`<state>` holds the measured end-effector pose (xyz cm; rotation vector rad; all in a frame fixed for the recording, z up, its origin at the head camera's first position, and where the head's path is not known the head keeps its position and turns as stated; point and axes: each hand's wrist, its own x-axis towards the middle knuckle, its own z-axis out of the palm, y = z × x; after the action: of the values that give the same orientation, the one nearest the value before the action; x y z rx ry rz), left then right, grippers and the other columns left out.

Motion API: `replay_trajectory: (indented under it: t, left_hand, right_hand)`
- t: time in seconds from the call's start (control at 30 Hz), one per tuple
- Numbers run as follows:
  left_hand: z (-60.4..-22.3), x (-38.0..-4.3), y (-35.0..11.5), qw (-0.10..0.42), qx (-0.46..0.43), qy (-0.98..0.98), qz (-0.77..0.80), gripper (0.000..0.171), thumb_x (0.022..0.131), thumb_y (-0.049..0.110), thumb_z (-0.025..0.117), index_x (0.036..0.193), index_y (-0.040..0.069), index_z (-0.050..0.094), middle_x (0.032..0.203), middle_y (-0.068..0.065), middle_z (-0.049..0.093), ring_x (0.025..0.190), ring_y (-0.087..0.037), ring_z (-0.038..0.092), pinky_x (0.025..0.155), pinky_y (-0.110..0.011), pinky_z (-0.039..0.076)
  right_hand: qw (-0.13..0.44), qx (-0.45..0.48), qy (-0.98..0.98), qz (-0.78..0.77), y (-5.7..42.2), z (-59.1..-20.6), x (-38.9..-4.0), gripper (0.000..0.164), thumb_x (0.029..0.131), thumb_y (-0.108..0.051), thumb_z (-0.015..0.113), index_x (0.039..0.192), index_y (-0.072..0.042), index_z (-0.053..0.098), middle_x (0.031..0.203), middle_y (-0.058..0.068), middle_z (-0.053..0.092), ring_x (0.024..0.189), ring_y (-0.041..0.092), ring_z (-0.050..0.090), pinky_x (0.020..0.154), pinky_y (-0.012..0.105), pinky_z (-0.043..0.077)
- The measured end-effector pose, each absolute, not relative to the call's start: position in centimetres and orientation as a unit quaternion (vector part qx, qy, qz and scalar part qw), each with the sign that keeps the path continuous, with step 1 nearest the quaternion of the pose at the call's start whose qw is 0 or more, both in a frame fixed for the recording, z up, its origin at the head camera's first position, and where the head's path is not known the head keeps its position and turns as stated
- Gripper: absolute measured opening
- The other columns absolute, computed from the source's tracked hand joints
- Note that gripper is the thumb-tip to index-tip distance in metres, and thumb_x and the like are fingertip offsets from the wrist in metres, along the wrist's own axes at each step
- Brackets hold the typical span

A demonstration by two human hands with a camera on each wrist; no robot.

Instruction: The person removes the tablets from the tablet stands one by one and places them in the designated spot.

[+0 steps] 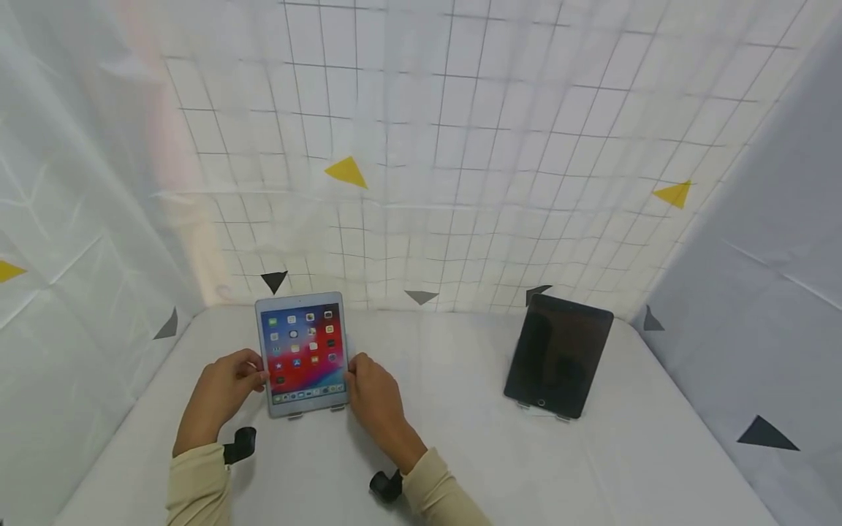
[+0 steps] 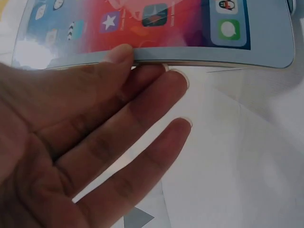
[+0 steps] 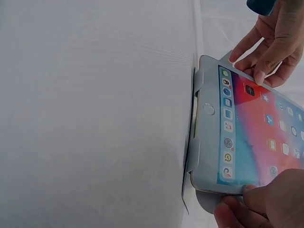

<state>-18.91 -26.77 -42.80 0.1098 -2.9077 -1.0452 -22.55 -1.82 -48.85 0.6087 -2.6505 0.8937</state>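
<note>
A white-framed tablet (image 1: 304, 354) leans upright on a small stand, its screen lit with app icons over a red and blue background. My left hand (image 1: 220, 394) pinches its left edge, thumb on the front bezel and fingertips behind; the other fingers spread away in the left wrist view. On the opposite edge, my right hand (image 1: 378, 398) holds the lower right side, thumb at the front bezel. Two hooked lips of the grey stand (image 3: 194, 154) catch the tablet's bottom edge in the right wrist view, by the round home button (image 3: 209, 109).
A black tablet (image 1: 559, 358) with a dark screen leans on another stand at the right of the white table (image 1: 460, 453). Pale sheets with yellow and dark triangles enclose the back and sides; the back sheet (image 1: 493, 146) shows a grid. Each wrist wears a small black camera (image 1: 243, 443).
</note>
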Motion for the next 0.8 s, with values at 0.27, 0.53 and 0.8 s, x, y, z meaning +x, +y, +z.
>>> replay_trajectory:
  t: [0.27,0.53,0.8]
  left_hand:
    - [-42.3,-18.6,-26.6,0.025,0.032,-0.941,-0.336,0.016,0.101,0.011,0.069,0.114,0.001,0.068,0.096,-0.013,0.075,0.091,-0.034,0.072,0.080,-0.056,0.054]
    - [-41.8,-18.5,-25.9,0.035,0.023,-0.939,-0.340,0.020,0.101,0.016,0.071,0.116,0.002,0.068,0.101,-0.014,0.074,0.095,-0.036,0.072,0.087,-0.062,0.052]
    - [-41.7,-18.7,-24.6,0.056,-0.003,-0.928,-0.368,0.024,0.101,0.013,0.071,0.121,0.000,0.067,0.105,-0.015,0.074,0.101,-0.039,0.071,0.092,-0.063,0.052]
  right_hand:
    - [0.110,0.227,-0.902,0.350,-1.1,-48.2,-22.9,0.013,0.102,-0.012,0.070,0.104,-0.007,0.058,0.077,-0.004,0.058,0.067,0.007,0.051,0.063,0.019,0.047]
    - [0.043,0.251,-0.901,0.351,0.4,-46.6,-23.4,0.011,0.105,-0.013,0.065,0.110,-0.008,0.056,0.081,-0.004,0.058,0.070,0.008,0.053,0.065,0.017,0.048]
    - [0.045,0.286,-0.876,0.386,2.7,-45.2,-23.8,0.010,0.107,-0.013,0.061,0.113,-0.006,0.056,0.081,-0.004,0.061,0.064,0.007,0.054,0.059,0.021,0.050]
